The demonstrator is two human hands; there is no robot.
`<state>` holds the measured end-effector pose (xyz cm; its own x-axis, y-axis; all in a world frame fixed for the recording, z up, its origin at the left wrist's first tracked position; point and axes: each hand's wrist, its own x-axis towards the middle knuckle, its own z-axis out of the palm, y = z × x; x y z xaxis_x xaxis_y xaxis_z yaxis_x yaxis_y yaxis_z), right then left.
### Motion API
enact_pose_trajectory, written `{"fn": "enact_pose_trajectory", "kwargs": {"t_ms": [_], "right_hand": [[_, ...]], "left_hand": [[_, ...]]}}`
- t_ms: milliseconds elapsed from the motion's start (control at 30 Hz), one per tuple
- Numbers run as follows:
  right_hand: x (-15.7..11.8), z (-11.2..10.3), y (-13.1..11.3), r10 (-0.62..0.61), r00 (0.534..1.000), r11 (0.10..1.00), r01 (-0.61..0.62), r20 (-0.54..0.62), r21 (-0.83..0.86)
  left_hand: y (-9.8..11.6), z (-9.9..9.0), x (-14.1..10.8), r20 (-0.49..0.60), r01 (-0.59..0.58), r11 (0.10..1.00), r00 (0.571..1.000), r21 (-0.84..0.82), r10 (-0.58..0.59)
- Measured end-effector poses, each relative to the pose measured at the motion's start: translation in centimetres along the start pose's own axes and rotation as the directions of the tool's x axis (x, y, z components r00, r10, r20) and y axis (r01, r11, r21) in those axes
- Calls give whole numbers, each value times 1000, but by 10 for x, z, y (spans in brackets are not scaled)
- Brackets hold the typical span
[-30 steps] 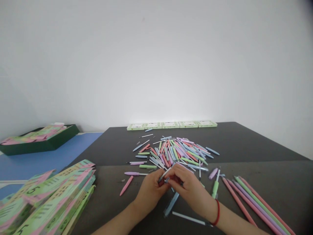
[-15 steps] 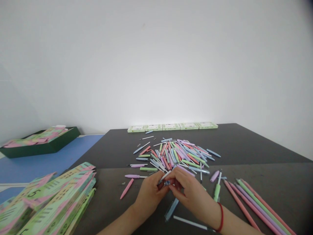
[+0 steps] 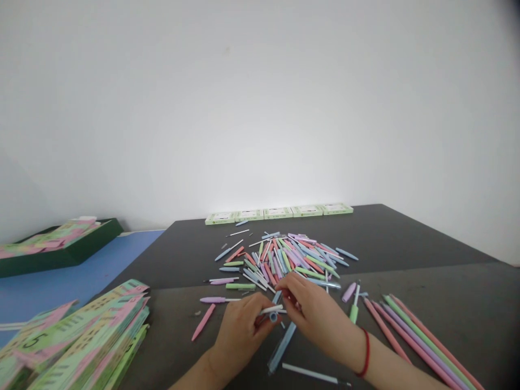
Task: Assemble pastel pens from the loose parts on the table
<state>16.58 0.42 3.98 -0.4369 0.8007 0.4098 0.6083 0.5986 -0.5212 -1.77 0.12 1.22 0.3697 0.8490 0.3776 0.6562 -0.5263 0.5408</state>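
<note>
My left hand (image 3: 240, 331) is closed on a white pen refill (image 3: 271, 309) and a light-blue pen barrel (image 3: 273, 317), whose open round end faces me. Just right of it, my right hand (image 3: 314, 309) has its fingers curled into a pinch. A small blue piece (image 3: 277, 297) shows by those fingertips; whether they grip it is unclear. Beyond both hands spreads a heap of pastel pen parts (image 3: 292, 257). A blue pen piece with a clear end (image 3: 281, 349) and a white refill (image 3: 311, 374) lie below my right hand.
Long pastel rods (image 3: 426, 336) lie at right, beside a green pen piece (image 3: 353, 314). Printed packs (image 3: 89, 336) are stacked at front left. A dark green tray (image 3: 77, 252) stands on the blue surface. Flat boxes (image 3: 278, 213) line the table's back edge.
My hands have moved slightly apart, and the refill and barrel end now show at my left fingers. The whole view has shifted a little.
</note>
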Motion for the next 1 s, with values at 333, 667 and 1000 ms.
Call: {"fn": "enact_pose_trajectory", "kwargs": {"t_ms": [333,667,1000], "right_hand": [[-5,26,24,66,968,955,9,241,-297],[3,24,21,86,952,909,47,295,-415],[6,19,23,214,949,919,-116,231,-376]], "left_hand": [[-7,-5,15,-65,256,866,948,-430,-312],[-10,-3,22,26,342,696,906,-631,-422],[-11,-1,23,45,344,603,890,-720,-454]]}}
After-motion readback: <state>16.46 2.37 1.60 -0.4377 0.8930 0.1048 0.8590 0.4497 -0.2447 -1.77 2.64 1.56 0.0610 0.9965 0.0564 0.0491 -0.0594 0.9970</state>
